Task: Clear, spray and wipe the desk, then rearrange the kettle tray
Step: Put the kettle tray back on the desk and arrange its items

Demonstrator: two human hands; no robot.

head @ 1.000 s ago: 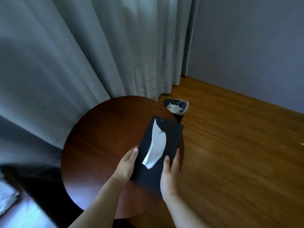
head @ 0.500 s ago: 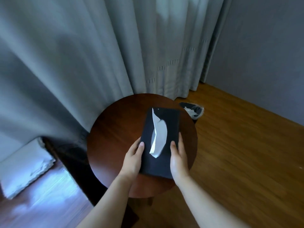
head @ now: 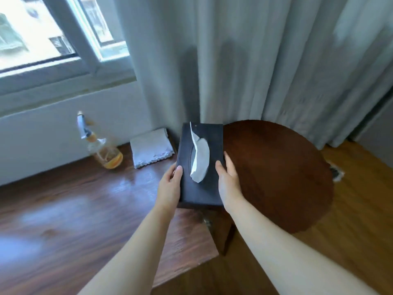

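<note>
Hands hold a black tissue box (head: 201, 167) from both sides: the left hand (head: 170, 186) has its thumb on top and fingers hidden under the edge, and the right hand (head: 228, 177) does the same. A white tissue (head: 200, 158) sticks up from the box. The box is in the air, between the long counter (head: 74, 209) and a round table (head: 276, 171). Farther back on the counter sit a spray bottle (head: 104, 150) and a folded white cloth (head: 151, 150), near a grey curtain (head: 234, 60).

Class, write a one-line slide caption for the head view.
Both hands, left hand and right hand, grip a black tissue box between desk and round table.
</note>
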